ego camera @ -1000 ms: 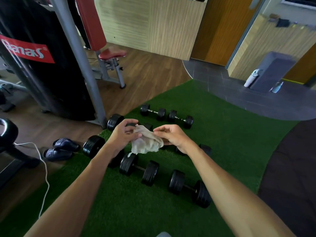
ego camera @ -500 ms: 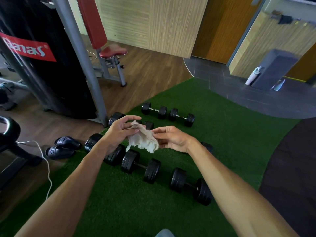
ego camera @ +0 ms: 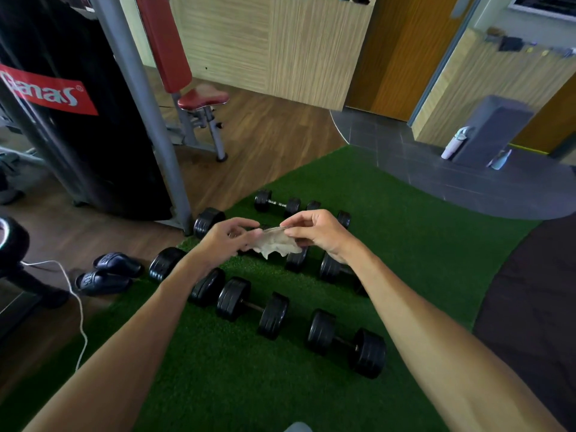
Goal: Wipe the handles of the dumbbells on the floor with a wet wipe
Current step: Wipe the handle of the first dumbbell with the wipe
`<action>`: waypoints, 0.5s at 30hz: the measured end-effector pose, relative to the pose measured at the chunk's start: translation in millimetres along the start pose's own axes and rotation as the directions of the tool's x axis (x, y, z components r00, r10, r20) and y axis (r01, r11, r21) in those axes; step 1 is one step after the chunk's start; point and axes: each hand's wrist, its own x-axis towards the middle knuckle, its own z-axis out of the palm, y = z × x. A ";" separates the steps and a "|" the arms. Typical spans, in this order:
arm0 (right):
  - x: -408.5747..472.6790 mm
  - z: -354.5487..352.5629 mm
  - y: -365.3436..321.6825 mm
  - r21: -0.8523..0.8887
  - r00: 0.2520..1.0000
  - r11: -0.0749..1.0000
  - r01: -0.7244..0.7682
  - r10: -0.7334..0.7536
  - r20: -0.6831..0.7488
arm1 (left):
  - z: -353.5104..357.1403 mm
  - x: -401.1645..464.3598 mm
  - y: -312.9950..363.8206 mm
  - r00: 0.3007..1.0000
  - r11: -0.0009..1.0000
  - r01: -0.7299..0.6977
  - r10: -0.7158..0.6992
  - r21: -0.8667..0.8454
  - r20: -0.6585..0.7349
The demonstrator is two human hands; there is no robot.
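Observation:
A crumpled whitish wet wipe (ego camera: pixel 276 243) hangs in the air between my hands, above the dumbbells. My left hand (ego camera: pixel 226 240) pinches its left edge and my right hand (ego camera: pixel 314 230) pinches its right top edge. Several black dumbbells lie in rows on the green turf (ego camera: pixel 218 369): one near dumbbell (ego camera: pixel 252 307) at the middle, another near dumbbell (ego camera: pixel 346 342) to its right, and a small far dumbbell (ego camera: pixel 277 203) behind my hands. My arms hide parts of the middle row.
A grey machine post (ego camera: pixel 146 120) and a black weight stack cover (ego camera: pixel 78 135) stand at the left. Dark slippers (ego camera: pixel 109 272) and a white cable (ego camera: pixel 78 307) lie on the wood floor. A white bottle (ego camera: pixel 453 143) stands by a grey bin (ego camera: pixel 489 132).
Both hands have drawn the wipe out flatter between them. My right hand has risen and now pinches the wipe's edge from above.

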 end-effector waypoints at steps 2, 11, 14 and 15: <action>-1.4 -0.3 -1.9 -0.021 1.000 1.000 0.004 -0.003 0.015 | 11.1 5.4 6.7 0.996 0.975 -0.088 0.079 0.205 0.052; -7.4 -12.0 6.2 -0.037 0.999 0.999 -0.020 0.018 -0.050 | 24.2 14.4 12.5 0.991 0.993 -0.067 0.055 0.100 0.122; -10.2 -8.5 7.0 -0.014 0.999 0.999 -0.035 0.035 0.001 | 28.1 14.7 11.4 0.991 0.992 -0.093 0.084 0.088 0.107; -10.3 -8.5 8.0 -0.022 1.000 0.999 -0.029 0.029 -0.004 | 28.3 14.2 10.4 0.992 0.992 -0.088 0.079 0.094 0.103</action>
